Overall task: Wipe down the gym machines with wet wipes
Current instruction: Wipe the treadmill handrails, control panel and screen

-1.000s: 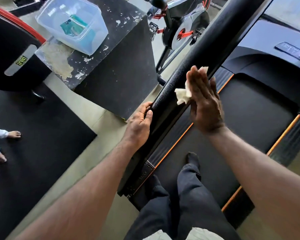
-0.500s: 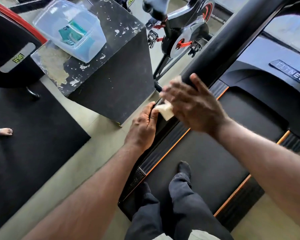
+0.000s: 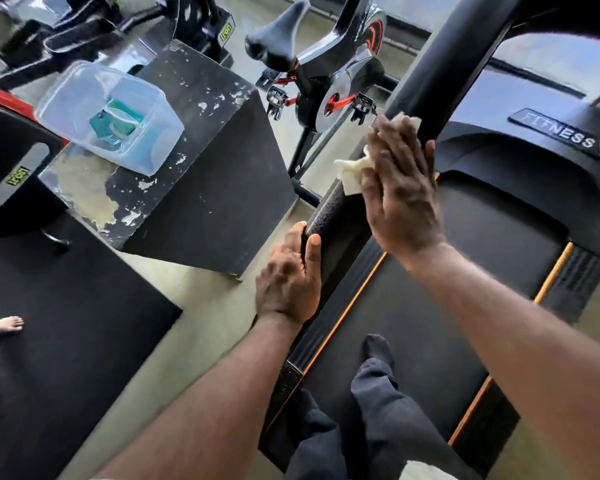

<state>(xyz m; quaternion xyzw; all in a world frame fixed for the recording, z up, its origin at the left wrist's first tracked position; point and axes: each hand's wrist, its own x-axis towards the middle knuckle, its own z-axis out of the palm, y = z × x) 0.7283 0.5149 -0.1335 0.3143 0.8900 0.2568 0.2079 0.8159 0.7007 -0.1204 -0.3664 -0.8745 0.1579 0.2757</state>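
Since half a second ago the right hand (image 3: pixel 400 188) has slid further up the black padded treadmill handrail (image 3: pixel 420 88), fingers straight, pressing the crumpled white wet wipe (image 3: pixel 350 171) against the handrail's side. The left hand (image 3: pixel 288 275) clasps the handrail's lower end, thumb over the top. Left of the handrail, a clear plastic tub (image 3: pixel 156 154) sits on a scuffed black box (image 3: pixel 201 174).
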